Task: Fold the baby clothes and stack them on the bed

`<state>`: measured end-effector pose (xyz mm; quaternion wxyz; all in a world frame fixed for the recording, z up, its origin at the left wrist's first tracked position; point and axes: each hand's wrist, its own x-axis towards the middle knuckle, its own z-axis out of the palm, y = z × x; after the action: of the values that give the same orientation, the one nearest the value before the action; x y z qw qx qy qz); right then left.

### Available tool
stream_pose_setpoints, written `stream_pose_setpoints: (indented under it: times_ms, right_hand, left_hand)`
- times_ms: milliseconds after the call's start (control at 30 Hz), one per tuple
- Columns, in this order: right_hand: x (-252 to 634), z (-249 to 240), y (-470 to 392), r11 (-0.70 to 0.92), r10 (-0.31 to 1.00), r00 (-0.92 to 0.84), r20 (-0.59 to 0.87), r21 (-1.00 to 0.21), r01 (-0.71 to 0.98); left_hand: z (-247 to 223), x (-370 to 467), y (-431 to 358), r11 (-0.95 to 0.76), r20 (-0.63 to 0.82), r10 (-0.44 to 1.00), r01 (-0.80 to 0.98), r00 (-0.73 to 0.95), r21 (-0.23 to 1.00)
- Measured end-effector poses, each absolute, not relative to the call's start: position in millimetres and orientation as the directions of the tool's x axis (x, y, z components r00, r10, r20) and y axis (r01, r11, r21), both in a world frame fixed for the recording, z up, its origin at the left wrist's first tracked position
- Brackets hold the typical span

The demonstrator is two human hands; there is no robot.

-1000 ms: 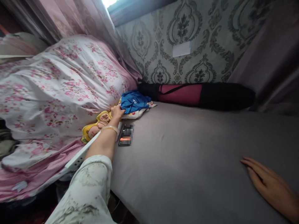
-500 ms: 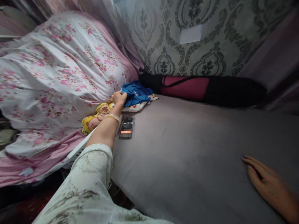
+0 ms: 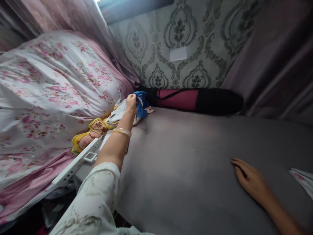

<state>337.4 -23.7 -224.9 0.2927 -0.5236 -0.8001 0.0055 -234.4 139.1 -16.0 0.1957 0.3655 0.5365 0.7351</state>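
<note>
At the far left corner of the bed, my left hand (image 3: 131,100) is closed with its fingers pinching a blue garment (image 3: 140,106), whose cloth hangs down in folds. White printed fabric (image 3: 117,112) lies bunched beside and beneath it. A yellow cartoon plush (image 3: 91,137) sits to the left of my forearm. Over on the right, my right hand (image 3: 251,178) rests on the grey sheet (image 3: 183,163) with its fingers stretched out and holds nothing.
Against the patterned wall lies a long black-and-maroon bag (image 3: 181,99). A white power strip (image 3: 75,163) runs along the bed's left edge, beside a floral curtain (image 3: 58,94). White cloth (image 3: 303,181) shows at the right edge.
My left hand has pulled the blue garment upward, uncovering more white fabric. The phone beside my forearm is now mostly hidden. My right hand still rests on the sheet, and the view has shifted right.
</note>
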Motion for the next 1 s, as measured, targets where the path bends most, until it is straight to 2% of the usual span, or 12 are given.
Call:
stream_pose_setpoints:
  times_ms: [100, 167, 333, 467, 567, 733, 867, 1000]
  right_hand:
    - [332, -219, -27, 0.444, 0.837, -0.272, 0.475, -0.298, 0.845]
    - [327, -215, -30, 0.432, 0.842, -0.258, 0.475, -0.305, 0.849]
    - [319, -202, -33, 0.394, 0.871, -0.213, 0.444, -0.369, 0.842]
    - [305, -181, -23, 0.353, 0.908, -0.175, 0.381, -0.470, 0.809]
    - [274, -159, -10, 0.303, 0.950, -0.173, 0.261, -0.621, 0.723]
    - [194, -130, 11, 0.413, 0.908, -0.278, 0.314, -0.779, 0.472]
    - [148, -121, 28, 0.455, 0.876, -0.315, 0.365, -0.841, 0.292]
    - [150, -116, 41, 0.366, 0.887, -0.362, 0.287, -0.915, 0.171]
  left_hand:
    - [-27, -201, 134, -0.375, 0.169, 0.732, -0.184, -0.660, 0.908]
    - [-35, -180, 127, -0.372, 0.115, 0.783, -0.312, -0.611, 0.874]
    - [-57, -131, 99, -0.291, 0.090, 0.912, -0.475, -0.401, 0.831]
    - [-73, -98, 71, -0.173, 0.079, 0.973, -0.461, -0.216, 0.870]
    - [-81, -76, 50, -0.111, 0.060, 0.989, -0.414, -0.133, 0.903]
    - [-80, -52, 19, -0.040, 0.051, 0.998, -0.371, 0.020, 0.928]
    - [-70, -43, 1, 0.013, 0.052, 0.979, -0.316, 0.199, 0.949]
    - [-64, -44, -8, 0.020, 0.042, 0.956, -0.207, 0.289, 0.978]
